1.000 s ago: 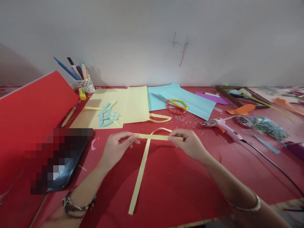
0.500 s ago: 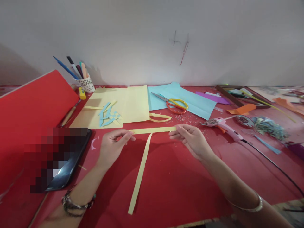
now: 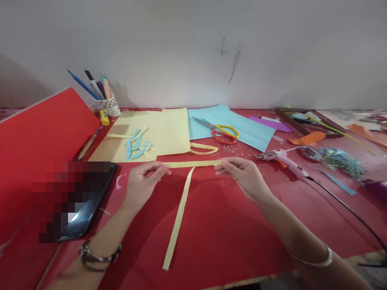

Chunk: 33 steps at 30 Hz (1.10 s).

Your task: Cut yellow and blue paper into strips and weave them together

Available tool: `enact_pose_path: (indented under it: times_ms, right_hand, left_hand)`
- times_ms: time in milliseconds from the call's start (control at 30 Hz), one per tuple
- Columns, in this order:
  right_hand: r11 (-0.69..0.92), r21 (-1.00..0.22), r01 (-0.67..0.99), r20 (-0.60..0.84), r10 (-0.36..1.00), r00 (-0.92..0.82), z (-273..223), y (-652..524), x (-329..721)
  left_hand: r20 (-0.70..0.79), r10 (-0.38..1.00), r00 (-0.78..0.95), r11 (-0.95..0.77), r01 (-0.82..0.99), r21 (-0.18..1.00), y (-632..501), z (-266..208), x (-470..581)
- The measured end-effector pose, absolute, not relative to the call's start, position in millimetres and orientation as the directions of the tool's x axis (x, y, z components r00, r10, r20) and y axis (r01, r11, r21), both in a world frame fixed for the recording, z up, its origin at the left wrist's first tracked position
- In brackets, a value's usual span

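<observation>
A short pale yellow paper strip (image 3: pixel 195 164) is stretched level between my two hands, just above the red tabletop. My left hand (image 3: pixel 148 177) pinches its left end between thumb and fingers. At the other end, my right hand (image 3: pixel 240 173) grips the strip the same way. A second yellow paper strip (image 3: pixel 178 219) lies slantwise on the table below, its top end near the held strip. Beyond my hands, a blue and yellow woven paper piece (image 3: pixel 140 147) rests on pale yellow sheets (image 3: pixel 173 133). Scissors (image 3: pixel 222 131) with red and yellow handles lie on blue paper (image 3: pixel 250 131).
A pink glue gun (image 3: pixel 287 162) with a black cord lies to the right, near a fringed paper bundle (image 3: pixel 343 162). At the left are a phone (image 3: pixel 90 205), a red board (image 3: pixel 45 133) and a pen cup (image 3: pixel 109 106). A dark tray (image 3: pixel 298 127) stands at the back right.
Almost nothing differs. The held strip sits very slightly higher in view and looks a little narrower; both hands keep their grip.
</observation>
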State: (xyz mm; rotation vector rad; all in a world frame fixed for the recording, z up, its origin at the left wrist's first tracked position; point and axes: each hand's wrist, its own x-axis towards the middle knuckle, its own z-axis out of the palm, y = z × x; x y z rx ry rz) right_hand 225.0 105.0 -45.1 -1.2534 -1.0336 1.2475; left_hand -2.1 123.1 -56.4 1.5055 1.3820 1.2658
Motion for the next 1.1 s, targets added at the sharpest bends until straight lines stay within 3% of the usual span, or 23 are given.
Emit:
enact_pose_path:
  times_ms: [233,500,633,800,900,1000,1100]
  right_hand:
    - [-0.062,-0.998,0.022,-0.059,0.992,0.112,-46.3,106.0,226.5]
    - [0.147,-0.922,0.357,0.198,0.974,0.111,-42.5,102.3,225.4]
    - [0.161,-0.889,0.428,0.249,0.955,0.159,-40.1,103.5,231.9]
    - [0.190,-0.889,0.417,0.248,0.965,0.088,-38.0,99.6,229.7]
    - [0.216,-0.921,0.325,0.255,0.963,0.083,-34.6,96.5,226.3]
    - [0.195,-0.974,0.113,0.207,0.972,0.115,-29.9,95.0,230.6]
    - [0.084,-0.993,-0.087,0.089,0.995,-0.054,-25.8,93.7,241.6]
  left_hand:
    - [0.208,0.977,-0.036,-0.190,0.280,0.941,123.6,-58.7,-3.3]
    - [0.151,0.988,-0.024,-0.142,0.223,0.964,126.0,-60.6,-4.8]
    - [0.141,0.983,-0.116,-0.118,0.184,0.976,130.0,-60.4,-6.9]
    - [0.142,0.989,-0.043,-0.127,0.261,0.957,132.8,-64.0,-8.8]
    - [0.153,0.985,0.085,-0.175,0.488,0.855,128.6,-63.2,-4.9]
    - [0.124,0.958,0.259,-0.280,0.748,0.602,119.1,-61.7,5.8]
    - [0.075,0.924,0.374,-0.368,0.822,0.434,109.1,-62.2,19.0]
